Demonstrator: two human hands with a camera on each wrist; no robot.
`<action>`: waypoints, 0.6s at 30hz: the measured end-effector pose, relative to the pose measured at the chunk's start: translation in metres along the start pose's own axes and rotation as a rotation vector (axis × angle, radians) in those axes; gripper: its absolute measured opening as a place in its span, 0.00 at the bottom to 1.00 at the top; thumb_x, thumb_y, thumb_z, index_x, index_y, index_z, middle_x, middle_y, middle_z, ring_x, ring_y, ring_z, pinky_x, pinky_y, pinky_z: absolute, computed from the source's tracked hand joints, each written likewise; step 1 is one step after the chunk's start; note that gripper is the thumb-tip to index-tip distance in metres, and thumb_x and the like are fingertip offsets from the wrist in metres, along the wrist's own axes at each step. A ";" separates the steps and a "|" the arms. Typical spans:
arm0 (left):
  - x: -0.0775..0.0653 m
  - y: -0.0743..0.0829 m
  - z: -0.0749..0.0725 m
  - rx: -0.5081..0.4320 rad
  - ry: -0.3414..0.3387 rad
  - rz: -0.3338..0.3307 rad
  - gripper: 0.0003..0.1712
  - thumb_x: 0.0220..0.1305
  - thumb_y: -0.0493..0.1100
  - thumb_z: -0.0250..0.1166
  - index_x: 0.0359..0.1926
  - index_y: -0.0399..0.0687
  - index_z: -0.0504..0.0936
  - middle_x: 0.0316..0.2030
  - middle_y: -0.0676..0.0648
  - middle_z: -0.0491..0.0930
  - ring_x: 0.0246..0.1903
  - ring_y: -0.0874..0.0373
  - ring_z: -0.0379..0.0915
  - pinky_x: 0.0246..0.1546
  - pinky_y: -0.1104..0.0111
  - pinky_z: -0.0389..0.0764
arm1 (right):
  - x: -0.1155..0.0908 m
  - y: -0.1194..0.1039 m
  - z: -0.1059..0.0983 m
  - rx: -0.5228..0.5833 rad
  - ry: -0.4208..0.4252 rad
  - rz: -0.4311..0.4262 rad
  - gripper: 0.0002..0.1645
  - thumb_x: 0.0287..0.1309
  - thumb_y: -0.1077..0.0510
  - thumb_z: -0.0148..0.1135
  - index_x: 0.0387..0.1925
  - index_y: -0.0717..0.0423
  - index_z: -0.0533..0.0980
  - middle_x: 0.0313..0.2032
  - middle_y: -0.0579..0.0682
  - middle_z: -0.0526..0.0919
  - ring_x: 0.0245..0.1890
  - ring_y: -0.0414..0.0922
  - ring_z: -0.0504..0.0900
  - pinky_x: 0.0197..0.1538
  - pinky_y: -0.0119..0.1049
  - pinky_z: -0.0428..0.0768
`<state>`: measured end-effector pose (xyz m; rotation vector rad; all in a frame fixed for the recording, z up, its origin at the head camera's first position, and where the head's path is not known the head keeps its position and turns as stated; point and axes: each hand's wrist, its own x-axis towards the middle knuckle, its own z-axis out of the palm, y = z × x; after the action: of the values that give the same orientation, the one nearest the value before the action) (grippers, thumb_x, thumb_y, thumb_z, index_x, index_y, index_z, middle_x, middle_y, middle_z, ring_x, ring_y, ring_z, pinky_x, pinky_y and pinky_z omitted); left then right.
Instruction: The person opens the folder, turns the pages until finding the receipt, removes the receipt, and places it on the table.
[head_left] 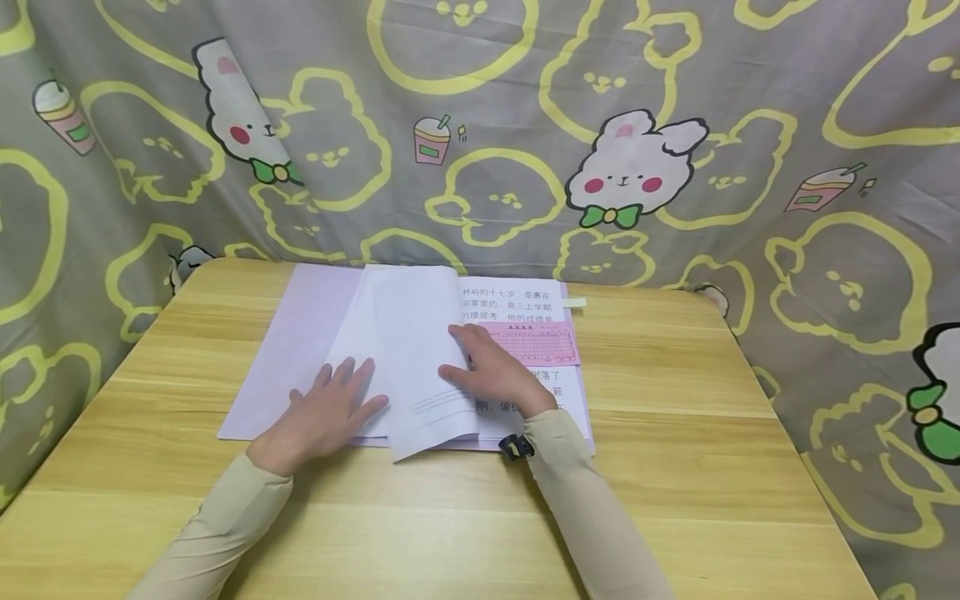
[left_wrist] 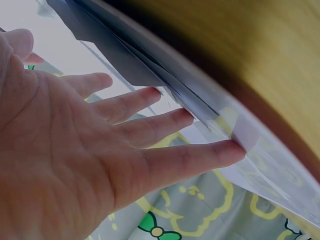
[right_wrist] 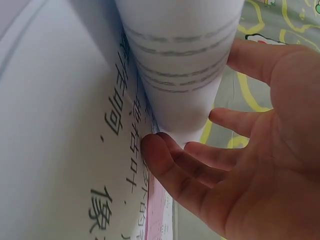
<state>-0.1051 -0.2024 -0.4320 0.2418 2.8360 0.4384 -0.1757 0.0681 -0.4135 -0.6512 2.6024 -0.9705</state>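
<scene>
An open booklet with a pale purple cover (head_left: pixel 277 358) lies on the wooden table. My left hand (head_left: pixel 318 417) rests on its left side with fingers spread; the left wrist view shows the straight fingertips (left_wrist: pixel 232 152) against the paper. A white sheet (head_left: pixel 416 333) bows up over the middle of the booklet, faint printed lines near its lower end. Against the right side of this sheet is my right hand (head_left: pixel 498 371), its thumb and fingers (right_wrist: pixel 250 57) extended along the curved paper. Under that hand, a pink printed slip (head_left: pixel 536 343) lies across the right page (head_left: pixel 517 292) of large Chinese text.
A pale yellow tab (head_left: pixel 574 302) sticks out from the booklet's right edge. The wooden table (head_left: pixel 675 467) extends around the booklet. Behind and beside it hangs a grey curtain (head_left: pixel 495 108) with cartoon animals. A black strap device (head_left: pixel 516 448) sits at my right wrist.
</scene>
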 end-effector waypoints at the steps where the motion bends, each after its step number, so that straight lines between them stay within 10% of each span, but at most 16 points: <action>1: 0.000 0.000 0.000 0.000 0.000 0.000 0.48 0.75 0.72 0.39 0.81 0.44 0.52 0.78 0.29 0.50 0.74 0.21 0.43 0.56 0.16 0.49 | 0.000 -0.001 0.001 -0.005 0.000 0.000 0.46 0.69 0.42 0.61 0.80 0.53 0.56 0.78 0.57 0.58 0.76 0.52 0.62 0.75 0.49 0.63; 18: 0.000 0.001 -0.001 -0.028 0.014 -0.006 0.49 0.76 0.72 0.39 0.81 0.42 0.49 0.78 0.27 0.45 0.74 0.21 0.43 0.56 0.17 0.50 | -0.001 -0.011 0.009 -0.059 -0.012 0.009 0.44 0.70 0.42 0.61 0.78 0.55 0.59 0.78 0.59 0.56 0.76 0.55 0.63 0.75 0.50 0.64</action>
<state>-0.1049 -0.2020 -0.4307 0.2263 2.8412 0.4796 -0.1680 0.0562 -0.4121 -0.6575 2.6299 -0.8868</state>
